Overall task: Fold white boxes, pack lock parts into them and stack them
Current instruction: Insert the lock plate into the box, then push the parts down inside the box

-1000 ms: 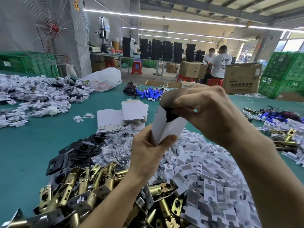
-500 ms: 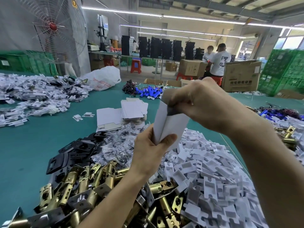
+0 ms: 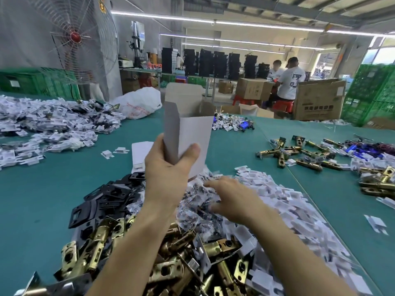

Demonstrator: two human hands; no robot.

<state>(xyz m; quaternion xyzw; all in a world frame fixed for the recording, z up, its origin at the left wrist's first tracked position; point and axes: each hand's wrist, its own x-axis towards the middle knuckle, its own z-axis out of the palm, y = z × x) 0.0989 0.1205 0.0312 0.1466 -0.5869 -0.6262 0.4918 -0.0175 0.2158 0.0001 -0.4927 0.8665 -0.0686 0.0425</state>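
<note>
My left hand (image 3: 168, 167) grips the lower end of a white folded box (image 3: 188, 133), held upright with its top flap open. My right hand (image 3: 233, 199) is down on a pile of small clear screw bags (image 3: 196, 201), fingers spread and curled into the bags; the motion blur hides whether it holds one. Brass latch bolts (image 3: 171, 253) lie heaped in front of me, black plates (image 3: 106, 195) to the left and white plastic inserts (image 3: 277, 201) to the right.
Flat white box blanks (image 3: 141, 152) lie behind my left hand on the green table (image 3: 53, 178). More white parts (image 3: 42, 124) are heaped at far left, loose latches (image 3: 299, 154) at right. Two people sit among cardboard cartons (image 3: 318, 103) at the back.
My right hand has left the top of the box and dropped to the bag pile. The left hand has raised the box upright with its top now open.
</note>
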